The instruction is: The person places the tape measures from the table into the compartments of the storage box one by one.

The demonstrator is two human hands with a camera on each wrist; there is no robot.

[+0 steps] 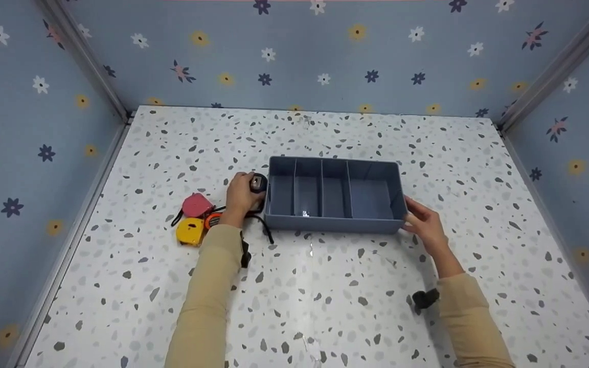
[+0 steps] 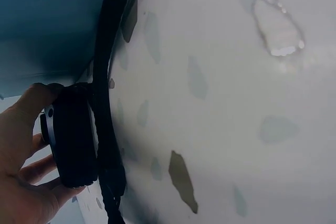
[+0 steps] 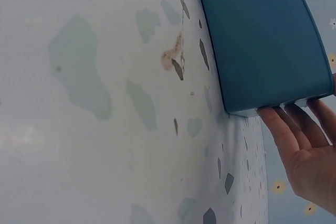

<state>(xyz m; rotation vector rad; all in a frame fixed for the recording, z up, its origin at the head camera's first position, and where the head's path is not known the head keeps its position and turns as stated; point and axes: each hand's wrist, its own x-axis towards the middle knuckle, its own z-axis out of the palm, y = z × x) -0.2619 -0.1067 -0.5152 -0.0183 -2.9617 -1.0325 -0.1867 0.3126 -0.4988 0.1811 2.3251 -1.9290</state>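
My left hand (image 1: 239,197) grips a black tape measure (image 1: 258,182) at the left end of a grey-blue divided bin (image 1: 333,225). In the left wrist view the thumb and fingers span the black tape measure (image 2: 76,137), and its dark wrist strap (image 2: 107,129) trails along the table. My right hand (image 1: 426,225) touches the bin's right end. In the right wrist view its fairly straight fingers (image 3: 286,132) lie against the bin's end wall (image 3: 262,40). Dividers split the bin into several compartments, with nothing in them.
Left of my left hand lie a pink tape measure (image 1: 197,205), a yellow one (image 1: 190,231) and an orange-and-black one (image 1: 212,220), partly hidden by the wrist. The speckled white table (image 1: 315,296) is enclosed by flowered blue panels (image 1: 294,56) at the back and sides.
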